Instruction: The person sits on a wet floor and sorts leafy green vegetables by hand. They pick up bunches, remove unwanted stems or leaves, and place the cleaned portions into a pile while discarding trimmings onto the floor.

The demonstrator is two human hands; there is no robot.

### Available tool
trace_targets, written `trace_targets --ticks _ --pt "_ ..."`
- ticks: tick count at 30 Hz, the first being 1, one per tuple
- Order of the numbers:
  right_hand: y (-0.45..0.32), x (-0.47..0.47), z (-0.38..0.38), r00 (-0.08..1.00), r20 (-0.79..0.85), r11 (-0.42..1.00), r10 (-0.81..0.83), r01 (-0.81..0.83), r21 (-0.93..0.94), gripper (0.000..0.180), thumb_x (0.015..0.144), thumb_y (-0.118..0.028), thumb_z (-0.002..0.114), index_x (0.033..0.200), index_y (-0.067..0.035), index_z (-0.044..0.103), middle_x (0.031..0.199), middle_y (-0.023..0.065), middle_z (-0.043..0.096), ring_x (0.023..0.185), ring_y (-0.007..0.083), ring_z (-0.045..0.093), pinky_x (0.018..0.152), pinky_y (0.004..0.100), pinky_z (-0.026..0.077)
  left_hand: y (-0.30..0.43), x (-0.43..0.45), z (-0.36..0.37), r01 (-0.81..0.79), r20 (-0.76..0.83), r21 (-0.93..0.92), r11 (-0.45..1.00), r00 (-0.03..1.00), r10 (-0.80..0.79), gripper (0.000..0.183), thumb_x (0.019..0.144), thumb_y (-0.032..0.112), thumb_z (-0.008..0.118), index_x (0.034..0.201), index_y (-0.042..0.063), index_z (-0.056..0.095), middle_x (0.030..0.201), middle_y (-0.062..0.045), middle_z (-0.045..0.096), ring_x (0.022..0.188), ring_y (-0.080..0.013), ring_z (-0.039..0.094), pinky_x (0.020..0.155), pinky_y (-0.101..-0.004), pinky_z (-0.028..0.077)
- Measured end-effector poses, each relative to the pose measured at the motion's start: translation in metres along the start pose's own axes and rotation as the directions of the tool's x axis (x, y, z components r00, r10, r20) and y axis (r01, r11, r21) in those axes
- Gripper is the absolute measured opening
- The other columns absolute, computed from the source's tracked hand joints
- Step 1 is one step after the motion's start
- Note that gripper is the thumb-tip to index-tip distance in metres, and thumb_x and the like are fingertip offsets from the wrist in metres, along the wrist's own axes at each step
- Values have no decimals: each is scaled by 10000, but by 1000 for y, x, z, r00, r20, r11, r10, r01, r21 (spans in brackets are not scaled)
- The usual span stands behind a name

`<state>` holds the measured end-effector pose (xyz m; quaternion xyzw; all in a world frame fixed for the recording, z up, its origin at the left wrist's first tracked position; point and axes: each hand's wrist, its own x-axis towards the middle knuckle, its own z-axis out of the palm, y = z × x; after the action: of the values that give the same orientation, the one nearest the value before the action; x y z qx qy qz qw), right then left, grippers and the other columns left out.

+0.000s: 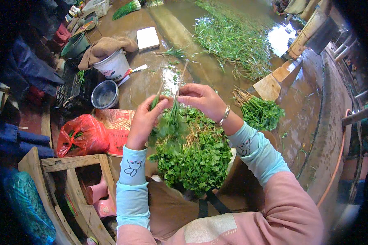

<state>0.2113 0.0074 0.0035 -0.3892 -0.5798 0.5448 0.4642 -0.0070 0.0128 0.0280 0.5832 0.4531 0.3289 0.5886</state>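
Note:
Just below the picture's middle, a heap of cilantro with roots (196,156) lies before me at my lap. Above it my right hand (202,99) pinches a few cilantro sprigs (175,114) near their roots, their leaves hanging down and blurred. My left hand (150,118) is close beside it, its fingers closed on some green stems (155,102). Another bunch of cilantro (260,111) rests on the wet ground to the right. A metal bangle (224,115) circles my right wrist.
At the left are a dark basin (105,94), a white bucket (113,65) with burlap, a red plastic bag (82,134) and a wooden frame (72,163). A white block (147,38) lies farther off. Loose long green leaves (233,43) spread over muddy water, near stone slabs (267,87).

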Motion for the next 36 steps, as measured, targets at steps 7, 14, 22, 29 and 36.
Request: trace_targets --ticks 7,14,22,29,36 --pt "3 1 12 996 -89 975 -25 4 -224 217 868 -202 686 921 2 638 793 12 633 717 78 557 647 258 474 -6 1 13 -142 42 40 989 989 140 245 871 157 685 1044 -5 621 923 -18 658 841 -71 580 769 -236 469" --pt "0 -1 10 998 -18 958 -58 51 -282 174 885 -145 651 1002 -16 657 841 25 638 745 86 576 676 271 479 -13 7 0 -35 69 15 999 997 34 242 876 148 675 1057 -6 627 948 -18 650 871 -79 577 786 -237 462" --pt "15 4 -7 943 -24 554 -331 174 -814 146 806 -146 664 939 -85 672 882 99 653 828 315 632 728 415 519 -9 1 -9 103 130 -83 991 987 -92 269 881 207 676 1107 64 643 734 86 553 545 -3 381 474 -185 274" --pt "33 7 -9 931 -65 606 -359 179 -775 169 844 -245 624 915 -112 699 852 136 681 779 335 656 683 427 520 -14 5 -25 104 -26 41 994 994 -103 310 869 267 678 1108 72 648 794 51 626 558 -5 421 489 -173 296" --pt "24 9 20 976 -111 808 -187 89 -583 328 860 -382 643 893 -58 687 760 115 686 684 266 672 625 363 514 -17 4 -34 125 9 -190 974 992 -125 296 902 206 636 1086 -25 628 885 -90 689 793 -102 649 672 -213 482"
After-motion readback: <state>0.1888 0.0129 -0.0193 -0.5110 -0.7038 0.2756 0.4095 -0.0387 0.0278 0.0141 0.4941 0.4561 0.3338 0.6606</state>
